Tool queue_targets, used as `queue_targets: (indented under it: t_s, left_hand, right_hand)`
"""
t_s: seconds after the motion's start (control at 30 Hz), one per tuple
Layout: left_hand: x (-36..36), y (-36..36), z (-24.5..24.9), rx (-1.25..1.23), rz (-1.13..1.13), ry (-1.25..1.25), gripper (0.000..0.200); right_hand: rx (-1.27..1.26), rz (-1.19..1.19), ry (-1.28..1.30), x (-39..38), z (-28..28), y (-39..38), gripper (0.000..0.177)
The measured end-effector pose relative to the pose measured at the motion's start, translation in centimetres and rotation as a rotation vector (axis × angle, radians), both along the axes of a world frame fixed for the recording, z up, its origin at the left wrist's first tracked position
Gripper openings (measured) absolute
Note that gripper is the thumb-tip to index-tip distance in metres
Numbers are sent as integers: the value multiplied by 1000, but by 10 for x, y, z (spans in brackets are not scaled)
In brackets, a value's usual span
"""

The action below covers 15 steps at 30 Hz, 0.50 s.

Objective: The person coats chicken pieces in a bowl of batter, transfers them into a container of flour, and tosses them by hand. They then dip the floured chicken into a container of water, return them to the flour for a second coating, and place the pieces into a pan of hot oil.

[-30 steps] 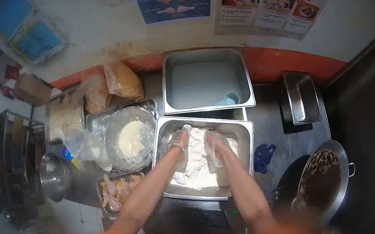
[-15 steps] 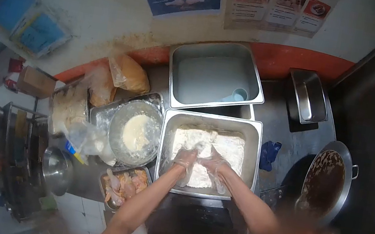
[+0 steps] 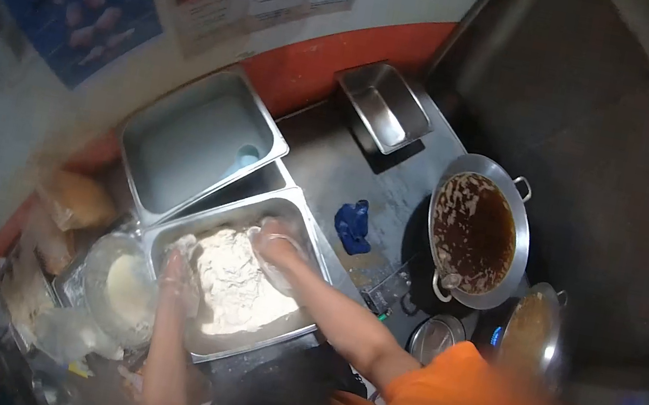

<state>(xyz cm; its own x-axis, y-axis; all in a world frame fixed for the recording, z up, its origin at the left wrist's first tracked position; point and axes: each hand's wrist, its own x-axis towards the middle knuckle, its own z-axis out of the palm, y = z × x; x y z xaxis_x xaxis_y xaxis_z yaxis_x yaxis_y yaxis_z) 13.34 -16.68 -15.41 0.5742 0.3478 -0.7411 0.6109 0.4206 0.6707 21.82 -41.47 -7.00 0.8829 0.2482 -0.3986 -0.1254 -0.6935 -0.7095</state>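
Note:
A steel pan (image 3: 198,354) in front of me holds a bed of white flour (image 3: 240,287) with a lumpy surface. My left hand (image 3: 180,274), in a clear plastic glove, lies along the flour's left edge beside the pan wall. At the far right corner of the flour is my right hand (image 3: 275,244), gloved the same way, next to the pan's inner wall. The hands are apart, and both look open with nothing held; the left fingers are partly blurred.
Behind stands a deep steel pan of pale liquid (image 3: 197,137) with a light-blue cup (image 3: 247,156). To the left is a bowl of batter (image 3: 127,289). Rightward are a blue cloth (image 3: 352,226), an empty steel pan (image 3: 384,109), and woks of oil (image 3: 475,233) and brownish liquid (image 3: 529,330).
My hands have parted from the middle of the flour to opposite sides of the pan. The head view has turned right, bringing a second wok into sight.

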Motion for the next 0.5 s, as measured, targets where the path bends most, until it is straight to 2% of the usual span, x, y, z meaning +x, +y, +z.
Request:
queue_targets:
  t_s: [0.03, 0.07, 0.1, 0.17, 0.27, 0.3, 0.37, 0.4, 0.47, 0.5]
  left_hand:
    - [10, -18, 26, 93, 15, 79, 46]
    - [14, -27, 32, 105, 11, 44, 45]
    - [16, -36, 36, 113, 9, 8, 45]
    - [11, -48, 49, 62, -17, -110, 44]
    - [-22, -49, 108, -112, -48, -350, 42]
    - [-42, -43, 108, -42, -217, -525, 41]
    - [-77, -32, 52, 128, -283, -334, 41]
    - [-82, -39, 50, 186, -319, -200, 42]
    - [-80, -56, 51, 196, -330, -11, 44]
    - [-72, -66, 56, 186, -328, 64, 46]
  right_hand:
    - [20, 14, 99, 4, -11, 11, 42]
    - [44, 31, 197, 6, -18, 24, 40]
    - [44, 123, 169, 4, -4, 38, 43]
    - [96, 318, 174, 4, 21, 39, 46]
    - [67, 496, 156, -2, 70, 14, 45]
    - [44, 558, 144, -8, 79, 4, 43]
    - [190, 469, 148, -17, 26, -22, 38]
    - [-35, 391, 190, -22, 15, -25, 49]
    - [-181, 243, 223, -44, 1, -16, 59]
    - [82, 97, 363, -56, -10, -6, 63]
